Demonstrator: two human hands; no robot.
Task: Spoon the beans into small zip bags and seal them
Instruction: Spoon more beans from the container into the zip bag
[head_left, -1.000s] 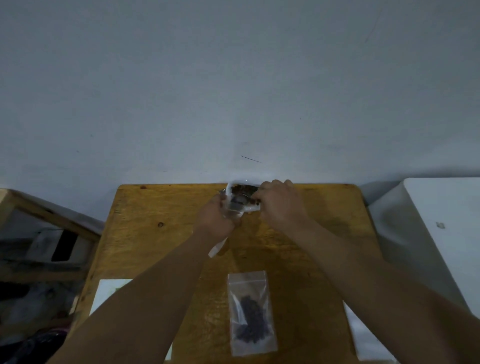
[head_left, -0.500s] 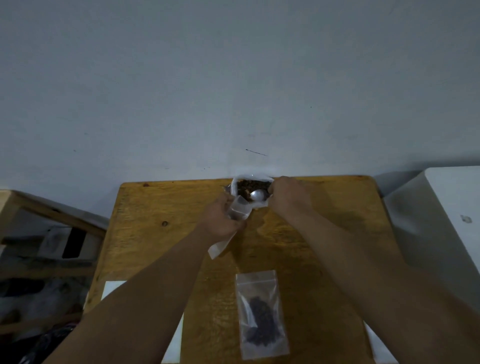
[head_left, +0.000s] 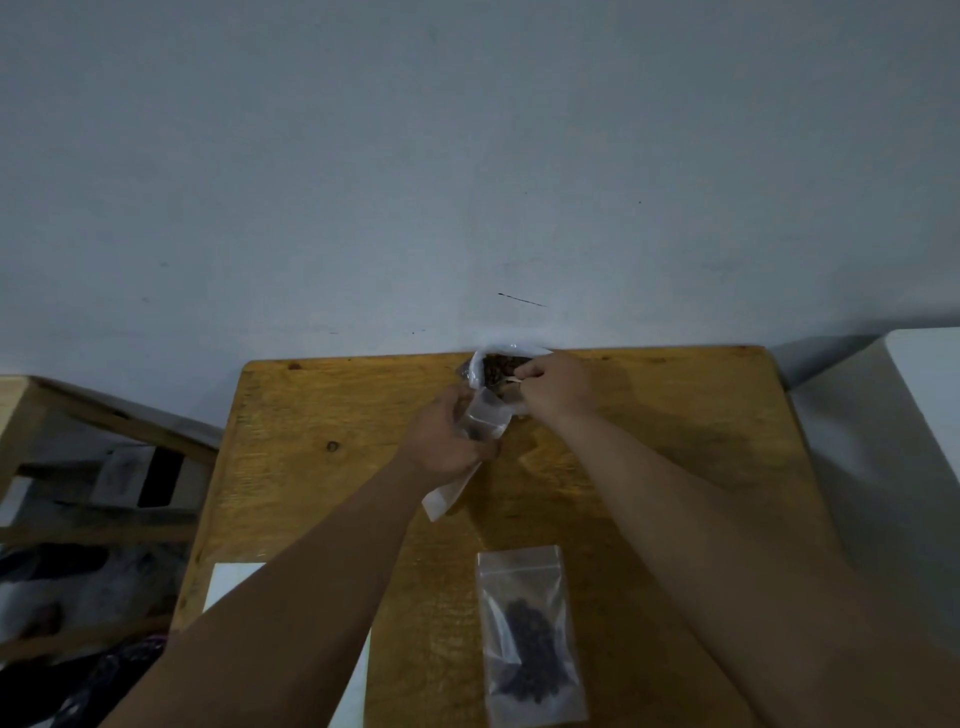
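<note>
On the wooden table (head_left: 311, 415), a filled zip bag (head_left: 530, 634) lies flat, lengthwise, its zip end toward the wall. At the far edge sits an open bean sack (head_left: 498, 364). The left hand (head_left: 441, 441) grips an empty zip bag (head_left: 485, 421) slanted mouth-up toward the sack. The right hand (head_left: 556, 387) pinches a barely visible spoon (head_left: 511, 382) at the sack's mouth.

Left arm: bare, reaches forward from the lower left, forearm slanting up and to the right.
Left hand (head_left: 445, 436): back toward the camera, fingers curled round a bag (head_left: 484, 422), holding it tilted.
Right arm: bare, reaches forward from the lower right, forearm slanting up and to the left.
Right hand (head_left: 557, 388): knuckles up, fingers curled, tips pinching a spoon (head_left: 511, 382), of which only a bit of handle shows.
Hands together: near each other but apart, the right farther forward than the left.
Wrists: both roughly in line with their forearms.
</note>
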